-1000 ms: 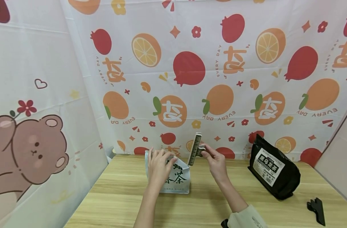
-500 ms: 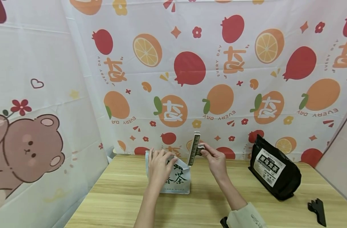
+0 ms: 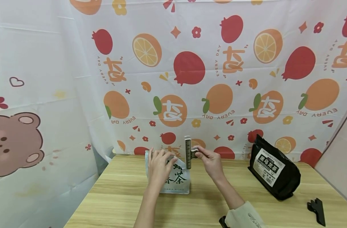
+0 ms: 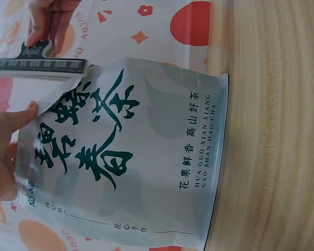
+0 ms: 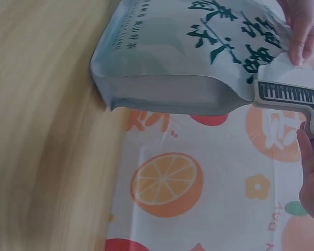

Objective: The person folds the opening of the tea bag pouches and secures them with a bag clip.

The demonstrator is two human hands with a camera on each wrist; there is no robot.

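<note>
A pale silver-blue tea bag [image 3: 174,186] with dark green lettering stands on the table, its upper right corner folded down. My left hand [image 3: 159,166] grips its top; in the left wrist view, the thumb presses near the fold. With thumb and fingers my right hand [image 3: 212,163] pinches the small handle of a bag clip [image 3: 188,152] printed with piano keys. The clip stands nearly upright at the bag's right edge. In the right wrist view, the tip of the clip [image 5: 290,94] meets the bag's [image 5: 162,94] edge; how far it overlaps cannot be told.
A black tea bag [image 3: 274,171] with a white label leans at the right of the wooden table [image 3: 105,196]. Near the right front lies a black clip [image 3: 317,211]. A fruit-print curtain [image 3: 190,101] hangs behind the table.
My right hand has brought the bag clip left and slightly down against the bag's edge, turning it from tilted to nearly upright. My left hand and the bag hold their place.
</note>
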